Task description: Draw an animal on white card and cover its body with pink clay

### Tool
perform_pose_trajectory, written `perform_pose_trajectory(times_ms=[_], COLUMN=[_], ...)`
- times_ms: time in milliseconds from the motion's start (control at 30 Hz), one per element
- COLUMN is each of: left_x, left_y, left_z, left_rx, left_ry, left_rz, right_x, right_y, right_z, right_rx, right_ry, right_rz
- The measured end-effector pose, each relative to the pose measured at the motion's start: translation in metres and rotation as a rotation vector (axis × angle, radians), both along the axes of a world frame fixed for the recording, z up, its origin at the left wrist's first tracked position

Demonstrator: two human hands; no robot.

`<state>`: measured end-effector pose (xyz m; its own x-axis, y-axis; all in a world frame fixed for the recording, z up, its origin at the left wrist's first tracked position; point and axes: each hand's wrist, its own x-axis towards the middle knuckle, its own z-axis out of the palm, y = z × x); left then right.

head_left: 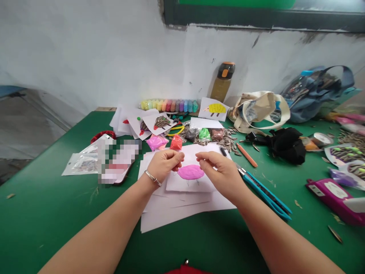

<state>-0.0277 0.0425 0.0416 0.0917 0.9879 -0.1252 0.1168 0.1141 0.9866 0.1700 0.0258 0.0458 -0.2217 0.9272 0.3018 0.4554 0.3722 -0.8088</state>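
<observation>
Over a white sheet of paper point(173, 185), my left hand point(165, 164) is closed in a pinch. A tiny reddish spot shows by its fingertips, too small to name. Facing it, my right hand point(216, 169) has its thumb and fingers drawn together; what they hold, if anything, is hidden. A small gap parts the two hands. Between and below them lies a flat pink oval of modelling clay point(190, 172) on the sheet, with thin drawn legs under it. Just beyond the hands are a red clay packet point(176, 143) and a pink clay packet point(156, 142).
Loose sunflower seeds point(228, 141) lie behind the paper. An orange stick point(246, 155) and blue tweezers point(265, 194) are to the right, a phone point(121, 161) to the left. A bottle point(222, 82), clay row point(171, 105) and tote bag point(259, 110) stand along the wall.
</observation>
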Motion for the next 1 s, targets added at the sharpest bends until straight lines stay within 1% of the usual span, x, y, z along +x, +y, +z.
perform_pose_trajectory(times_ms=[267,500,633,700,867,1000], left_x=[0.002,0.002,0.000,-0.001,-0.004,-0.005], left_y=[0.000,-0.002,-0.002,-0.002,-0.003,-0.004], left_z=[-0.002,0.005,0.007,0.008,0.012,0.017], left_rx=[0.001,0.018,0.031,0.033,-0.035,-0.052], left_ry=[0.004,0.041,0.062,0.061,0.078,0.128], left_rz=[0.012,-0.012,-0.003,-0.020,-0.130,-0.113], right_x=[0.001,0.002,0.001,0.001,0.003,0.002], right_y=[0.000,0.002,0.002,0.002,0.003,0.004], right_z=[0.001,-0.002,-0.003,-0.004,-0.005,-0.007], right_rx=[0.020,-0.009,-0.026,-0.023,-0.044,-0.044], right_ry=[-0.040,-0.048,-0.057,-0.060,-0.059,-0.076], right_rz=[0.005,-0.004,0.014,0.022,0.015,0.010])
